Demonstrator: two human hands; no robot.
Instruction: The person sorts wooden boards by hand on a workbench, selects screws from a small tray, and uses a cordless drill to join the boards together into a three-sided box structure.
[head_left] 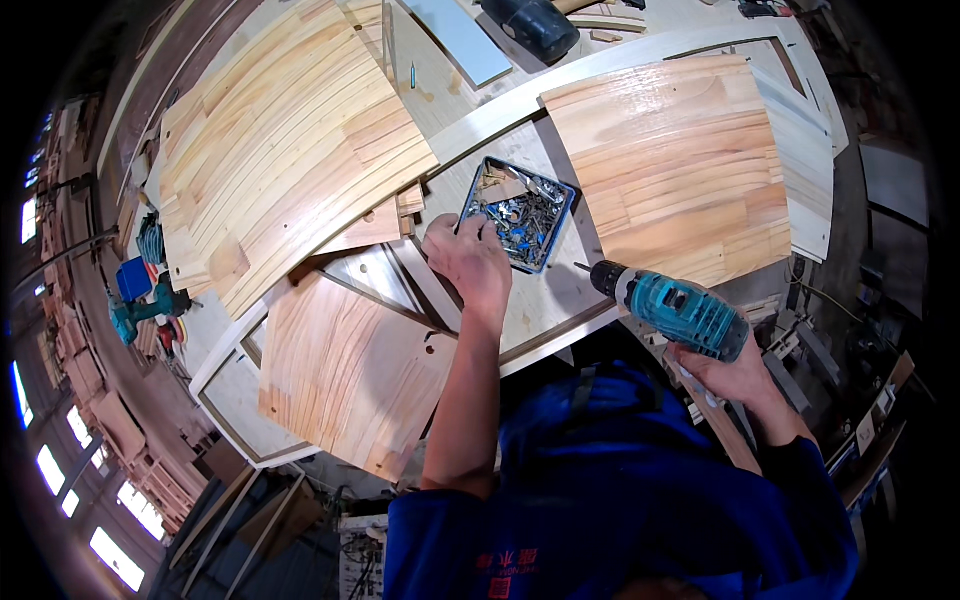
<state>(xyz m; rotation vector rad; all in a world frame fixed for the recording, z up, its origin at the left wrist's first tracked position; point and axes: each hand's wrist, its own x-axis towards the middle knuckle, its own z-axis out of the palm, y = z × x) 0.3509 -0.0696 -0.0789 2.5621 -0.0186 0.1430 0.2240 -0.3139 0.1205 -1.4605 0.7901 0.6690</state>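
Observation:
My left hand (468, 262) is at the near left edge of a blue-rimmed tray (557, 238) of loose screws and small hardware (530, 218). Its fingers are curled together over the rim; whatever they pinch, if anything, is hidden. In my right hand (728, 372) is a teal and black cordless drill (685, 312), gripped by the handle. The drill's bit points left, towards the tray, and touches nothing. Right of the tray lies a pale wooden panel (670, 170). Another wooden panel (350, 370) sits left of my left forearm.
A large wooden panel (290, 140) covers the far left of the bench. At the back lie a black mallet head (535, 28) and a pale blue-white board (455, 40). A second teal power tool (150, 305) rests at the left. White frame pieces (510, 108) run beneath the panels.

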